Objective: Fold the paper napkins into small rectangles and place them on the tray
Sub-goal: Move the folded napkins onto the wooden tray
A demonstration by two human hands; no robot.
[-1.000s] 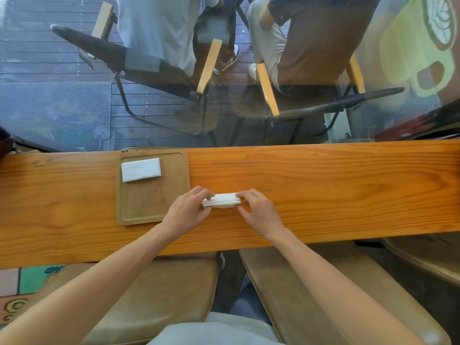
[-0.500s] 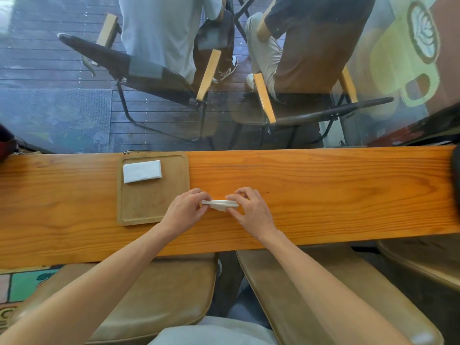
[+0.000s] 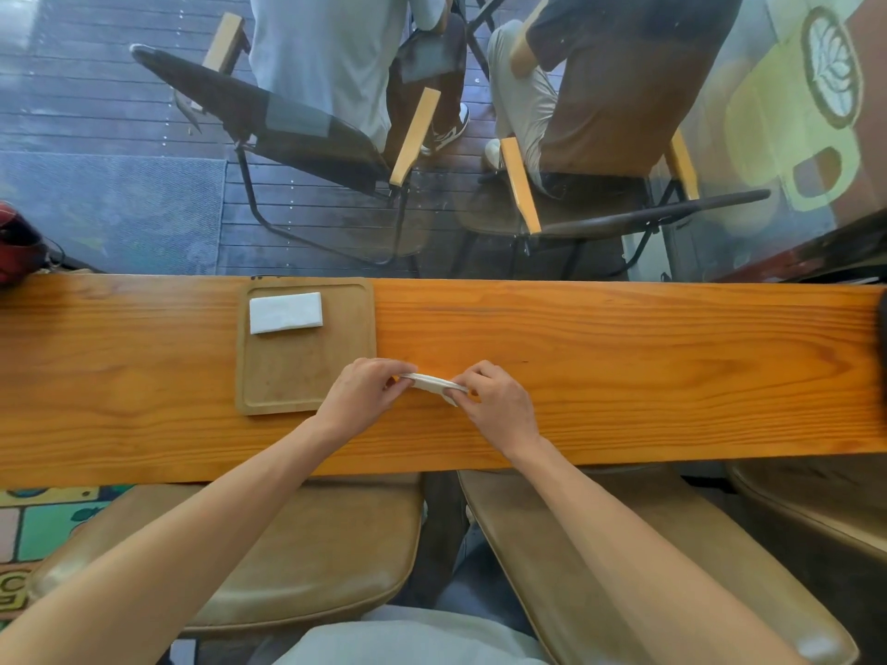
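Note:
A folded white paper napkin [image 3: 434, 383] is held just above the wooden counter, seen almost edge-on as a thin strip. My left hand [image 3: 362, 393] pinches its left end and my right hand [image 3: 497, 403] pinches its right end. To the left lies a square wooden tray [image 3: 307, 376], its near right corner just beside my left hand. A second napkin [image 3: 285, 312], folded into a flat white rectangle, lies in the tray's far left part.
The long wooden counter [image 3: 624, 367] runs across the view against a glass pane. Behind the glass two people sit on chairs. A dark red object [image 3: 17, 247] sits at the counter's far left end. Padded stools [image 3: 297, 559] stand below the near edge.
The napkin between my hands has flattened from a loosely folded bundle into a thin strip. My hands have stayed just right of the tray.

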